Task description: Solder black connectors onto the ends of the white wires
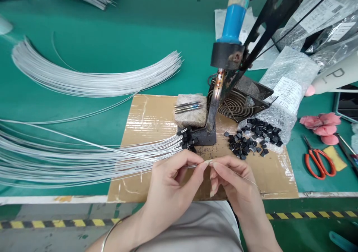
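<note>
My left hand (pixel 176 181) is closed, thumb and forefinger pinching thin white wires (pixel 112 147) that run in from the left. Right beside it, my right hand (pixel 237 177) is also closed, its fingertips pinched at the wires' end. A thin strand of wire (pixel 253 183) trails out past the right hand's fingers. What lies between the fingertips is too small to make out. Just behind the left hand, a fan of white wires (pixel 84 162) ends in small black connectors (pixel 188 138). Both hands are over a cardboard sheet (pixel 151 114).
A soldering iron (pixel 215 99) on a stand points down beside a pale block (pixel 191 114). Behind it sits a small fan (pixel 237 103). Loose black connectors (pixel 246 140) spill from a plastic bag (pixel 288 80). Red-handled scissors (pixel 319 164) lie right; a white wire bundle (pixel 97 82) lies left.
</note>
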Demonstrator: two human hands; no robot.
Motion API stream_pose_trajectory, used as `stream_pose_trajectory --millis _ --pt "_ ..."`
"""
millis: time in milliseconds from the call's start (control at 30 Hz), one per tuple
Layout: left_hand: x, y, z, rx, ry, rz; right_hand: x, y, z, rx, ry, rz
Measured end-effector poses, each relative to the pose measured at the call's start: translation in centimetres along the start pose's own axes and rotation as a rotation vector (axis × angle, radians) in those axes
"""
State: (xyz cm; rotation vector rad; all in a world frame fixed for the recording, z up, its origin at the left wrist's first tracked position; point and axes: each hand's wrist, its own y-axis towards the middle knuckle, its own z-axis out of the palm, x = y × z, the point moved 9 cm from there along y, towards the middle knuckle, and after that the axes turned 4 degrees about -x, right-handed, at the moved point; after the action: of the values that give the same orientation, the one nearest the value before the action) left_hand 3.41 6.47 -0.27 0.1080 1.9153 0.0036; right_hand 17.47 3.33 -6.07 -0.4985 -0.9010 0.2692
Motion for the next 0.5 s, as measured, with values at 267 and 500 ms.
stream_pose_trajectory --millis 267,500 --pt "-0.6 -0.2 -0.1 -0.067 0.034 0.056 -0.7 -0.3 0.2 -0.062 0.083 -0.047" --pt "-0.2 -0.6 0.2 -0.067 0.004 0.012 -1.6 -0.6 0.3 -0.099 0.144 -0.058"
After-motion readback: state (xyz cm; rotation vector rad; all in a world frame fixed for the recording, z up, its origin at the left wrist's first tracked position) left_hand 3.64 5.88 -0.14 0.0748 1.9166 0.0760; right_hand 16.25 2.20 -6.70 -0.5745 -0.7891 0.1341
